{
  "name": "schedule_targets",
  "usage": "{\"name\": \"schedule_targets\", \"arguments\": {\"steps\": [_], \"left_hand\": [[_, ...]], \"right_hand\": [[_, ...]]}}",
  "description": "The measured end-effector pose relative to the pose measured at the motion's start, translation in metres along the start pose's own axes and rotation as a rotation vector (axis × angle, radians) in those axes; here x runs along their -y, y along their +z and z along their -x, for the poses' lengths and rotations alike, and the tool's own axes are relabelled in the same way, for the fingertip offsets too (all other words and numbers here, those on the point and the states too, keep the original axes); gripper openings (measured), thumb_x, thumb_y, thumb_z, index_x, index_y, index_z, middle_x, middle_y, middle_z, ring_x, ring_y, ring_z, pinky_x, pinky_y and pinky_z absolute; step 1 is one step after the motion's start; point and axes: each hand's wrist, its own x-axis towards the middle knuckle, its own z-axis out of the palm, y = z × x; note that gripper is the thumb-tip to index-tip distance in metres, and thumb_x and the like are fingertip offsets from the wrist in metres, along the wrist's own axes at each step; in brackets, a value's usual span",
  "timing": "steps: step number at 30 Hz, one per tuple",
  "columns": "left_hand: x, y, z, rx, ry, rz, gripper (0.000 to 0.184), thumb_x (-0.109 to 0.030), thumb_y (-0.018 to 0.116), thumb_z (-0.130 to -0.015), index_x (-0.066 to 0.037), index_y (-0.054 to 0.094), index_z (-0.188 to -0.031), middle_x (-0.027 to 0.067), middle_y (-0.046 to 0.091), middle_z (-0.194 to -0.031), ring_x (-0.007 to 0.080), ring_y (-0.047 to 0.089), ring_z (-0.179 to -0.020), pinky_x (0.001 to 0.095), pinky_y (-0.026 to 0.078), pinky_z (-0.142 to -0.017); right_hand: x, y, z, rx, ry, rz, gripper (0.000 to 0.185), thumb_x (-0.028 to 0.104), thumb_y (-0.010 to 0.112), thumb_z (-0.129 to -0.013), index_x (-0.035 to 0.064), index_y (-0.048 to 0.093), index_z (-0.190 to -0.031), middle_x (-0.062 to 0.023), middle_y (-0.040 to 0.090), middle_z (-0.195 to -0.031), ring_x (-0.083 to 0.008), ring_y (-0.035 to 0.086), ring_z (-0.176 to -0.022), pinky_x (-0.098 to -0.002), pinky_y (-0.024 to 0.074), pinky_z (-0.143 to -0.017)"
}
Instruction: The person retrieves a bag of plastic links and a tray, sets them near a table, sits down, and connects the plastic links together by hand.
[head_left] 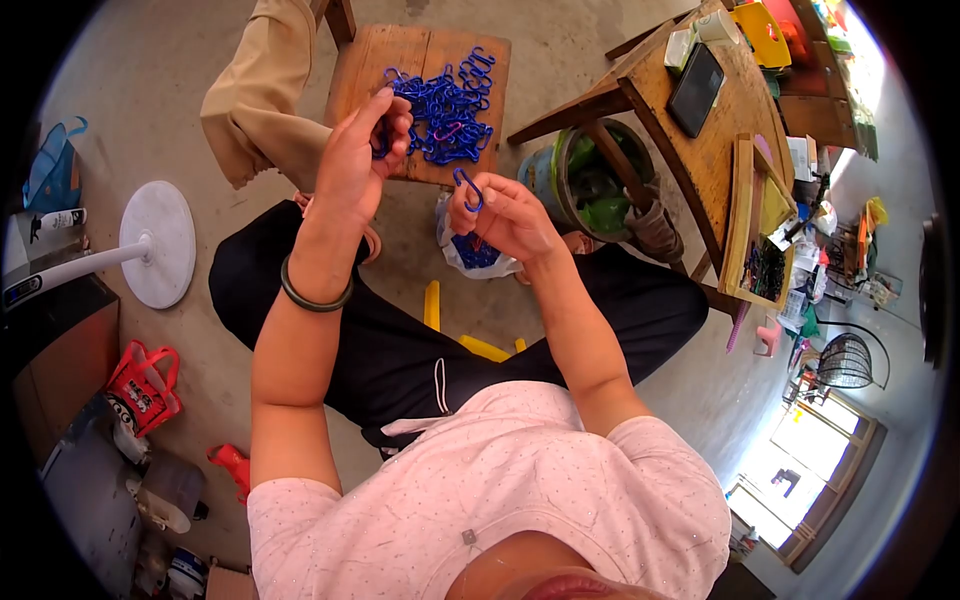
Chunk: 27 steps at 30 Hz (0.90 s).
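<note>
A pile of blue hooks [440, 110] lies on a wooden stool top in front of me, with one pinkish piece among them. My right hand [500, 215] pinches a single blue hook [467, 188] just below the stool's near edge. At the pile's left side is my left hand [365, 150], its fingers curled round dark blue pieces that are partly hidden in the palm. A white plastic bag [478, 262] holding more blue pieces sits on the floor under my right hand.
Right of the stool [350, 80] stand a green-lined bucket [600, 185] and a wooden table [655, 85] bearing a phone [695, 90]. Someone's trousered leg [265, 90] is at the upper left. A white round base [158, 250] stands on the left floor.
</note>
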Motion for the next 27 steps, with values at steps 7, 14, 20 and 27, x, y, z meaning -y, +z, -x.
{"name": "schedule_targets", "arguments": {"steps": [7, 14, 20, 27], "left_hand": [[0.004, -0.001, -0.002, -0.001, -0.019, -0.009, 0.023, -0.027, 0.058, -0.093, -0.005, 0.063, -0.09, -0.0006, 0.057, -0.075, 0.0076, 0.052, -0.062, 0.0174, 0.043, -0.056], [0.003, 0.002, 0.0, -0.009, -0.028, -0.006, 0.024, -0.028, 0.057, -0.094, -0.005, 0.063, -0.09, 0.0, 0.057, -0.075, 0.0086, 0.051, -0.062, 0.0183, 0.043, -0.056], [0.008, 0.0, -0.003, 0.111, -0.118, 0.124, 0.051, -0.049, 0.039, -0.097, -0.003, 0.059, -0.104, 0.0096, 0.065, -0.09, 0.018, 0.062, -0.075, 0.0245, 0.047, -0.059], [0.008, 0.023, 0.007, 0.263, -0.209, 0.288, 0.081, -0.068, 0.019, -0.093, 0.001, 0.049, -0.12, 0.021, 0.059, -0.117, 0.0308, 0.058, -0.109, 0.0341, 0.049, -0.079]], "right_hand": [[0.008, 0.015, 0.0, -0.121, -0.072, 0.107, 0.021, 0.021, 0.053, -0.095, 0.0007, 0.054, -0.091, -0.009, 0.052, -0.086, -0.0181, 0.047, -0.077, -0.0332, 0.0407, -0.072], [0.01, 0.015, 0.001, -0.137, -0.096, 0.161, 0.018, 0.017, 0.053, -0.095, 0.0001, 0.054, -0.092, -0.0086, 0.053, -0.087, -0.0179, 0.048, -0.077, -0.0324, 0.0409, -0.072], [0.014, 0.015, 0.002, -0.149, -0.121, 0.134, 0.01, 0.008, 0.056, -0.093, -0.0003, 0.058, -0.096, -0.0079, 0.059, -0.094, -0.0174, 0.056, -0.08, -0.0308, 0.0466, -0.073], [0.029, 0.033, -0.003, -0.402, -0.134, 0.399, 0.01, 0.009, 0.058, -0.092, -0.0009, 0.06, -0.094, -0.0081, 0.065, -0.08, -0.0138, 0.061, -0.067, -0.0264, 0.0493, -0.063]]}}
